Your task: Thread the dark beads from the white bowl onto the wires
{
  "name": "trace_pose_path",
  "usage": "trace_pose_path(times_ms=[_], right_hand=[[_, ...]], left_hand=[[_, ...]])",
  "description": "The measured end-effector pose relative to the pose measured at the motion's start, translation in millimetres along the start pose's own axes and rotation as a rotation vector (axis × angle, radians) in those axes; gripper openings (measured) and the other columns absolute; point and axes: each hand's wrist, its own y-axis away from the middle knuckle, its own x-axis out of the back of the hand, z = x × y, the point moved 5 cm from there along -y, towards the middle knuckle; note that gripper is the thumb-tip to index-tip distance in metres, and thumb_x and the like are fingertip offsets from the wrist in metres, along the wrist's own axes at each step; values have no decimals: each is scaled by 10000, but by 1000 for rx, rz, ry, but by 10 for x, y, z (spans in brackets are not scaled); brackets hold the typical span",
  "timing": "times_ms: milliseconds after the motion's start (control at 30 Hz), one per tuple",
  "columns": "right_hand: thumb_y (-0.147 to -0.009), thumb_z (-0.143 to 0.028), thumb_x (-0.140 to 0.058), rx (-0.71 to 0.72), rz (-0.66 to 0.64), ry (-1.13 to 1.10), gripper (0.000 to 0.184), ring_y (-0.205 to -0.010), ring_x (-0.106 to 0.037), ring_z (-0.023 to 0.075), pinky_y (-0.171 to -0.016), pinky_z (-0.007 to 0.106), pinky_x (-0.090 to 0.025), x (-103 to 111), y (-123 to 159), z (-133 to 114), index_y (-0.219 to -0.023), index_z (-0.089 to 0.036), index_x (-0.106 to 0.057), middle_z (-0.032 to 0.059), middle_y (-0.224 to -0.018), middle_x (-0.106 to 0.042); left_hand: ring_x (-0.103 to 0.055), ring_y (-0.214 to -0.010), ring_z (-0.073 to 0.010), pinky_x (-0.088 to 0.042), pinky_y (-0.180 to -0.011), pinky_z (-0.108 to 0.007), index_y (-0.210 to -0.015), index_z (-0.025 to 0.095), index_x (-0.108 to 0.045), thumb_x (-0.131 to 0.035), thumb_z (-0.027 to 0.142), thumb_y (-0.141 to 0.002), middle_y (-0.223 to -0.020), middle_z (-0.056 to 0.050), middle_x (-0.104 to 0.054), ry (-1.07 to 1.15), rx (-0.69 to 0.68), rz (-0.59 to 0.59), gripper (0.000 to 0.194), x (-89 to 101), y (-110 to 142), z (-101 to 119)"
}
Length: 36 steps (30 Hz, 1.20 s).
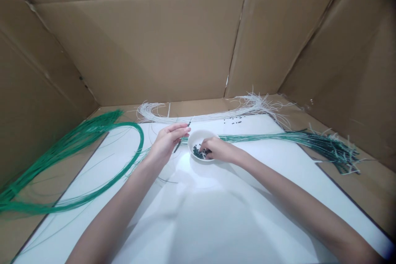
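A small white bowl point(193, 134) with dark beads point(198, 152) in it stands on the white board. My right hand point(213, 148) reaches into it, fingers bent down among the beads; whether a bead is between them is hidden. Just left of the bowl, my left hand point(170, 138) is closed on a thin strand strung with dark beads point(177, 147). The strand pokes out above the fingertips, with a few beads near its tip, and below them.
A green strand bundle point(140, 144) loops at the left. White strands point(201, 118) lie along the back. Green strands point(262, 137) run right to a dark beaded cluster point(331, 148). Loose beads point(236, 122) lie behind the bowl. Cardboard walls point(185, 45) surround the white board point(210, 218).
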Motion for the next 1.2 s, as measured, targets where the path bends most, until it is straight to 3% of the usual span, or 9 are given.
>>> trace_pose_path(times_ms=[167,433,667,800,933,1067,1200], right_hand=[[-627,-46,-496,-113,-66,36,244,-743,-592,166,-631,194,-382,-21,-2,55,-780,-135,-665,71,-769,-663],[-676,-97,-471,-29,-18,87,171,-652,-573,152,-563,201,-340,-53,0,57,-679,-133,-637,64,-701,-642],[-746,-122,-455,5,189,-6,197,-696,-583,141,-631,209,-381,91,-5,45,-774,-159,-646,52,-769,-664],[-750,-139,-493,34,406,-229,171,-661,-594,124,-656,225,-422,331,69,-4,-754,-169,-662,37,-758,-676],[-657,-253,-633,-5,634,-666,113,-649,-608,142,-659,263,-472,554,204,32,-710,-166,-681,40,-725,-683],[-569,-279,-704,-69,659,-1030,212,-636,-613,150,-647,296,-497,614,270,55,-746,-163,-690,43,-704,-684],[-576,-240,-710,9,649,-1209,203,-629,-606,120,-664,281,-496,620,270,19,-770,-183,-689,26,-708,-680]], left_hand=[[-552,-678,-117,-376,-636,-236,-806,144,-651,-729,283,-538,-735,-31,-627,-52,-7,-8,312,-30,23,-14],[-562,-742,-155,-389,-672,-264,-815,145,-664,-722,352,-537,-796,-61,-654,-184,-66,15,352,-41,29,-51],[-588,-778,-165,-416,-735,-267,-778,140,-651,-713,337,-568,-782,-61,-674,-190,-110,19,295,-70,69,-14],[-598,-810,-183,-421,-768,-284,-758,137,-628,-691,350,-591,-791,-64,-676,-216,-151,-6,278,-98,80,12],[-598,-807,-178,-424,-774,-285,-764,140,-614,-639,360,-647,-818,-62,-666,-313,-226,2,251,-115,105,51],[-592,-796,-173,-427,-747,-275,-753,148,-618,-573,333,-705,-813,-51,-660,-478,-333,54,196,-160,197,154],[-580,-793,-158,-426,-677,-245,-760,172,-614,-529,310,-741,-814,-27,-652,-633,-482,154,164,-204,333,278]])
